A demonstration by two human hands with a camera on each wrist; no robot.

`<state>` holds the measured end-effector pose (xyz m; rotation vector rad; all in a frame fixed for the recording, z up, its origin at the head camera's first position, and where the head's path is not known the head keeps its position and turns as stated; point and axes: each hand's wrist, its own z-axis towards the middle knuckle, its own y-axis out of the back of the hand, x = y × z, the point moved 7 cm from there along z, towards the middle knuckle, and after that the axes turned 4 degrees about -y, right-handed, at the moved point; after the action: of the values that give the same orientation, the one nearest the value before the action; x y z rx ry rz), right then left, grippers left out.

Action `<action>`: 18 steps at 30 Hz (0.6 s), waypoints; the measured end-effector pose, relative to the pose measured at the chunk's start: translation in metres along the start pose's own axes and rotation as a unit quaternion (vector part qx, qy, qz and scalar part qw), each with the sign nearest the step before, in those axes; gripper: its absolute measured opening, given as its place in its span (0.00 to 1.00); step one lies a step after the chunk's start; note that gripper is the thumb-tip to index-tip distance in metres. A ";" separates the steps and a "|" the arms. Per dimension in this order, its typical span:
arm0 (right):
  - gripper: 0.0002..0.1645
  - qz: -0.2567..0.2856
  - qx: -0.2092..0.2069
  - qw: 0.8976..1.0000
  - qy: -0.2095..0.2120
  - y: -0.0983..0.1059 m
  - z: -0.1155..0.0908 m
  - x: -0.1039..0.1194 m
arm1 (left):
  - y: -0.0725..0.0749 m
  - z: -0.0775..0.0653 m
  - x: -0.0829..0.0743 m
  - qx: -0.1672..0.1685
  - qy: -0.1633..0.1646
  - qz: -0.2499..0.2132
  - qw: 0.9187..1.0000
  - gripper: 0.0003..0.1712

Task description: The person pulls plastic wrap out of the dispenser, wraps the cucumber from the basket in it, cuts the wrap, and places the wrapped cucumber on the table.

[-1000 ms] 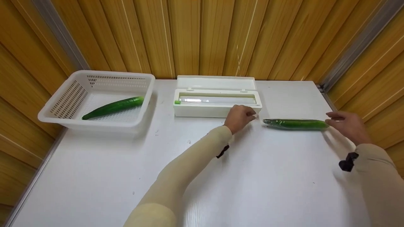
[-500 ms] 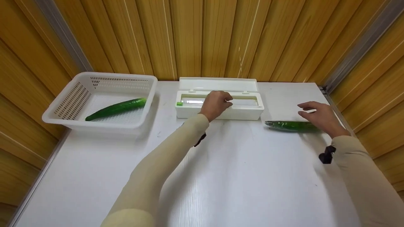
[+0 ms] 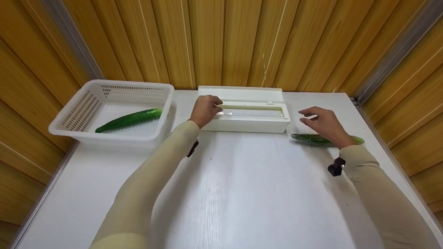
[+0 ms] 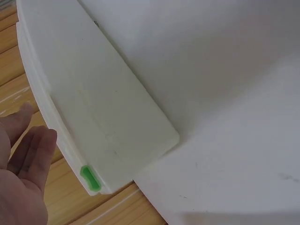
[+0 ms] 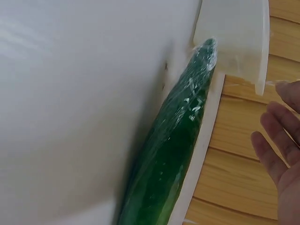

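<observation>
My left hand is over the left end of a white cling film box, with its lid raised at the back. In the left wrist view its fingers are loosely bent, beside the box's green slider, and hold nothing. The clear film roll shows inside the box. My right hand hovers right of the box, its fingers apart with nothing between them. Behind and under that hand, a cucumber wrapped in film lies on the table; the wrist partly covers it.
A white slotted basket stands at the left, holding another cucumber. Wood-panelled walls border the white table at the back and sides.
My left hand has moved left along the box from its right end to its left end. The right hand has left the wrapped cucumber's far right tip and come leftward.
</observation>
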<state>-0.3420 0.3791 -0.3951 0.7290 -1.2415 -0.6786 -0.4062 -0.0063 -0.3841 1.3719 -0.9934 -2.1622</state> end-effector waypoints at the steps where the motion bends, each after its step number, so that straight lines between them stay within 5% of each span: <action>1: 0.18 0.002 -0.002 1.000 0.009 -0.002 0.003 0.005 | 0.003 -0.001 0.003 -0.005 0.006 -0.001 1.000 0.13; 11: 0.16 0.032 -0.007 0.997 0.067 -0.020 0.021 0.035 | 0.011 -0.011 0.019 -0.010 0.046 -0.020 0.999 0.11; 18: 0.17 0.028 0.012 0.997 0.076 -0.032 0.032 0.048 | 0.014 -0.015 0.023 0.025 0.039 -0.011 0.999 0.11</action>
<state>-0.3659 0.3179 -0.3871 0.7494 -1.1281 -0.5517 -0.4036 -0.0358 -0.3920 1.4846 -1.0148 -2.0948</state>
